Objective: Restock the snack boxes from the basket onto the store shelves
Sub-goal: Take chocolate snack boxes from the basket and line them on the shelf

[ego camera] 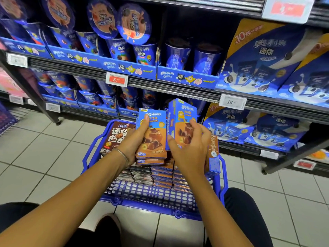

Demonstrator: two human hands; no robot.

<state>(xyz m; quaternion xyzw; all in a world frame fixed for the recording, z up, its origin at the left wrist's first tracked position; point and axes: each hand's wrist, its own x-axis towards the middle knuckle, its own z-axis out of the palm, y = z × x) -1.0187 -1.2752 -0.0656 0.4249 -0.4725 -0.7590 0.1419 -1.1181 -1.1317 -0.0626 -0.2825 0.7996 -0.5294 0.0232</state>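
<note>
Over the blue plastic basket (pixel 220 175), the left hand (pixel 135 139) is gripping a small stack of blue-and-orange cardboard snack boxes (pixel 151 139); the right hand (pixel 188 148) is clutching another tilted box (pixel 181 118).

Held boxes (pixel 151 132): a small stack of flat blue-and-orange snack boxes with chocolate rolls pictured on the front, held face up above the basket.
Tilted box (pixel 182 122): of the same blue-and-orange kind, raised just to the right of the held stack, stood on end and leaned.
Basket (pixel 151 205): blue plastic with a lattice wall, set on the tiled floor before the shelves.
Basket contents (pixel 162 177): rows of the same boxes packed on edge; a brown cookie box (pixel 118 136) is stood at the far left corner.
Shelves (pixel 178 86): dark rails, stocked with blue snack cups and bags.
</note>
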